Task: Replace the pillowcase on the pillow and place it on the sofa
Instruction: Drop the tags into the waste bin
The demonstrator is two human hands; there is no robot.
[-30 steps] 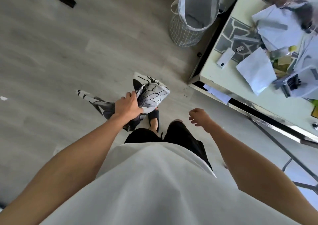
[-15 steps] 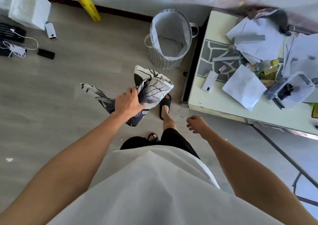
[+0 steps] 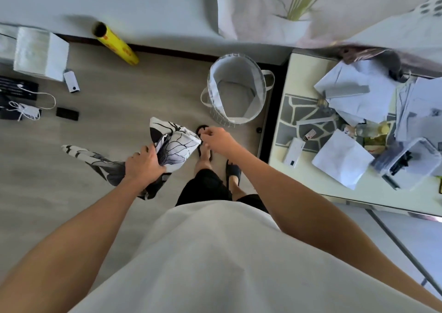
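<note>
A crumpled black-and-white patterned pillowcase [image 3: 175, 148] hangs over the wooden floor in front of me. My left hand [image 3: 143, 166] grips it in the middle, and a loose tail of the cloth trails off to the left. My right hand [image 3: 218, 139] has its fingers curled at the cloth's right corner and seems to pinch it. Just beyond the hands stands a grey-white fabric laundry basket [image 3: 235, 89] with nothing in it. No pillow and no sofa are in view.
A cluttered low table [image 3: 311, 181] with papers and a plastic box stands to the right. A yellow roll [image 3: 114, 43] leans on the wall. A white paper bag [image 3: 39, 54], cables and small devices lie at far left. My sandalled feet [image 3: 233, 171] are below the hands.
I have walked closer to the basket and the wall. My right hand, which hung free before, has come up and across to the pillowcase's right corner. My left hand keeps its grip.
</note>
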